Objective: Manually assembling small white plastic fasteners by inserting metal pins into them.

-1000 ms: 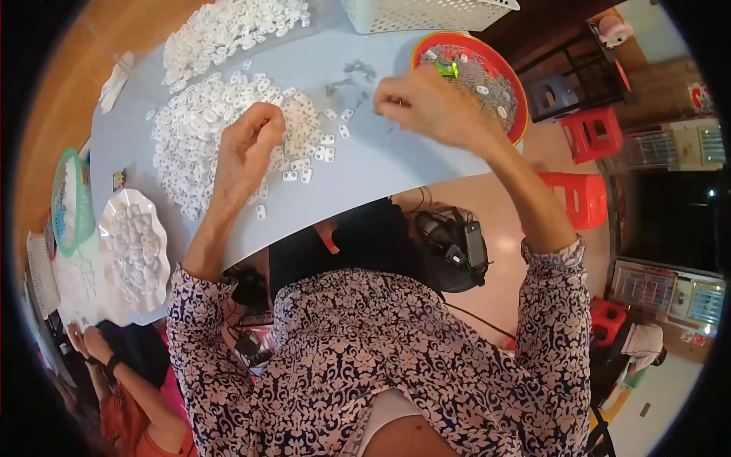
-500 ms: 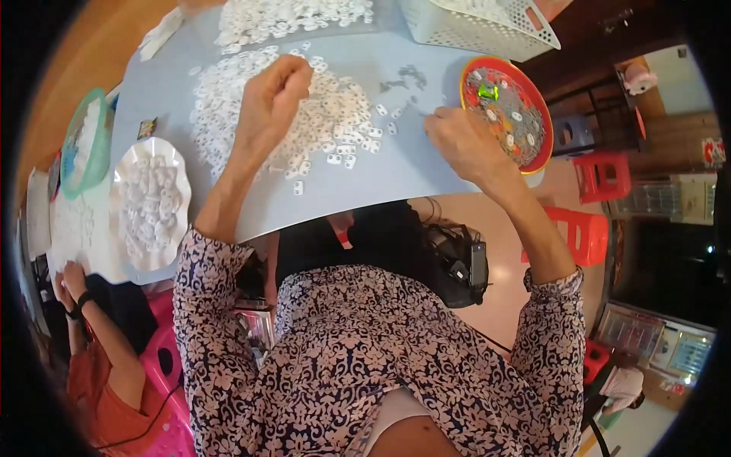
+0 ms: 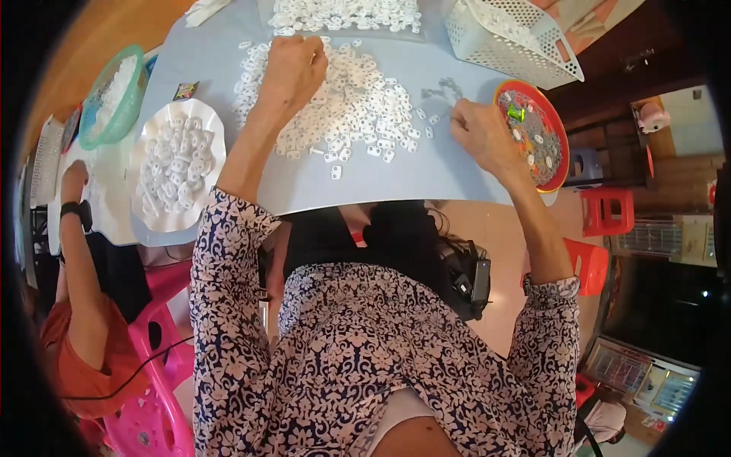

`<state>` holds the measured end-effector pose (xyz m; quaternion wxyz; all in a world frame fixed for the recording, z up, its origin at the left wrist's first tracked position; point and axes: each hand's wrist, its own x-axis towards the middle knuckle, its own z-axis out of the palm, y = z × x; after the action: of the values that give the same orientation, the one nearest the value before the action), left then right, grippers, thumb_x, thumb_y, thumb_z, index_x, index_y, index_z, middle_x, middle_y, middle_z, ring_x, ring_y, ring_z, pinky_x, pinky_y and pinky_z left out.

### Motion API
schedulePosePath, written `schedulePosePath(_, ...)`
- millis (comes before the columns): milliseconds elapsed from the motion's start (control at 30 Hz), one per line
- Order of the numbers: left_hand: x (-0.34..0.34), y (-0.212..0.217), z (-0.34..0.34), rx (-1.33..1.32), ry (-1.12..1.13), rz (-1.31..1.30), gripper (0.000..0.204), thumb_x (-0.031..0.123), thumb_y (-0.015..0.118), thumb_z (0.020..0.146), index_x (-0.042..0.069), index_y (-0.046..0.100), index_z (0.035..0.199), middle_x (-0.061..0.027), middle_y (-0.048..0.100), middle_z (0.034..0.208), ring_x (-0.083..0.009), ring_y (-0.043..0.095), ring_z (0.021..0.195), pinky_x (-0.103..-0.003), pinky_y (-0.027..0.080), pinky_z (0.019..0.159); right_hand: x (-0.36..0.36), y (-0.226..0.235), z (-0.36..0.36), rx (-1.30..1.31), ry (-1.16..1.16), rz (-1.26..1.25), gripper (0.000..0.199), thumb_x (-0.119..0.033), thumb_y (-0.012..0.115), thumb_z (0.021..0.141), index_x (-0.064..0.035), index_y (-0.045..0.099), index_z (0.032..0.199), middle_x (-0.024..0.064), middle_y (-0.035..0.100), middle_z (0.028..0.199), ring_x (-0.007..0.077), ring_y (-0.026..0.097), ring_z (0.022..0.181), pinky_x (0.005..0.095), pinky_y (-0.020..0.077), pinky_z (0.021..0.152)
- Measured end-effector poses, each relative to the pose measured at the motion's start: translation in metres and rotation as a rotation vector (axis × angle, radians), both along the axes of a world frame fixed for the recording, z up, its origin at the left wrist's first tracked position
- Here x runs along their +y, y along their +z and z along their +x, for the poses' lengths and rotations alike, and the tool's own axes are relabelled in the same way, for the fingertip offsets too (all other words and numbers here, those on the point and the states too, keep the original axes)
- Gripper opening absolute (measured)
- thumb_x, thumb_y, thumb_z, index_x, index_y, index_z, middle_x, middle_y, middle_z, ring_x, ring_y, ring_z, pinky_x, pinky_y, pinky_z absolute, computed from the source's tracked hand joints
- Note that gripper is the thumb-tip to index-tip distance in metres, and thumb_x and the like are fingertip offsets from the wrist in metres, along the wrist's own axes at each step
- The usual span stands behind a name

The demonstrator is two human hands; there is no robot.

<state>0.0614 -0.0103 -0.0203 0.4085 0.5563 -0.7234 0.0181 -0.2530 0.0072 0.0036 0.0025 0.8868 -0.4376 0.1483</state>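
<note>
White plastic pieces (image 3: 343,107) lie heaped on the surface (image 3: 396,171) under your left hand (image 3: 293,68), its grip curled shut, contents unseen, while your right hand (image 3: 480,133) has dropped from mid-air beside the red tray (image 3: 560,164), fingertips pinched, hold uncertain.

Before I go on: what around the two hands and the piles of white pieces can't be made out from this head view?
- Left hand: its curled fingers hide whatever it grips in the white pieces.
- Right hand: fingertips turned away; any held piece is too small to tell.
- Red plate: the grey bits on it are too small to identify.
- White basket: cut off by the top edge.
</note>
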Motion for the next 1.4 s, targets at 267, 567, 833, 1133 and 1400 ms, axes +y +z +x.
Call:
schedulePosePath(267,0.011,-0.007,-0.022,-0.160,-0.144,-0.039,0.006,0.003,0.059,0.076,0.004,0.063,0.080,-0.0139,0.057,0.079,-0.0328,0.051,0.085,-0.041,0.042,0.079,-0.006,0.001,-0.020,-0.267,-0.062,0.269,0.008,-0.004,0.058,0.079,0.0031,0.059,0.080,0.0118,0.061,0.063,0.0175,0.061,0.054,0.0296,0.0478,0.054)
schedulePosePath(567,0.020,0.006,-0.028,-0.052,-0.137,-0.060,0.012,-0.003,0.060,0.075,0.004,0.059,0.086,-0.0120,0.052,0.077,-0.0318,0.048,0.084,-0.039,0.041,0.075,-0.005,0.023,-0.021,-0.301,-0.100,0.487,0.013,-0.009,0.058,0.083,0.0021,0.063,0.085,0.0098,0.061,0.064,0.0150,0.062,0.057,0.0284,0.0462,0.055)
schedulePosePath(833,0.021,0.012,-0.029,-0.042,-0.114,-0.077,0.012,-0.004,0.061,0.074,0.002,0.059,0.085,-0.0118,0.051,0.075,-0.0310,0.049,0.082,-0.038,0.041,0.074,-0.012,0.015,-0.001,-0.116,0.015,0.305,0.014,-0.009,0.060,0.080,0.0027,0.064,0.087,0.0177,0.063,0.072,0.0308,0.062,0.064,0.0357,0.0484,0.061)
schedulePosePath(1133,0.022,0.016,-0.028,-0.034,-0.127,-0.094,0.011,-0.003,0.061,0.075,0.003,0.059,0.083,-0.0106,0.050,0.073,-0.0297,0.048,0.078,-0.038,0.040,0.073,-0.029,0.017,-0.002,-0.118,0.078,0.421,0.013,-0.003,0.057,0.076,0.0032,0.063,0.085,0.0174,0.064,0.072,0.0320,0.061,0.063,0.0354,0.0483,0.060)
schedulePosePath(1400,0.015,0.023,-0.012,0.000,-0.049,-0.179,0.005,-0.001,0.057,0.077,0.002,0.058,0.081,-0.0132,0.054,0.070,-0.0304,0.050,0.072,-0.037,0.040,0.068,-0.018,0.013,-0.001,0.085,0.221,0.221,0.007,-0.004,0.058,0.079,0.0027,0.057,0.081,0.0192,0.058,0.080,0.0390,0.057,0.078,0.0440,0.0463,0.068)
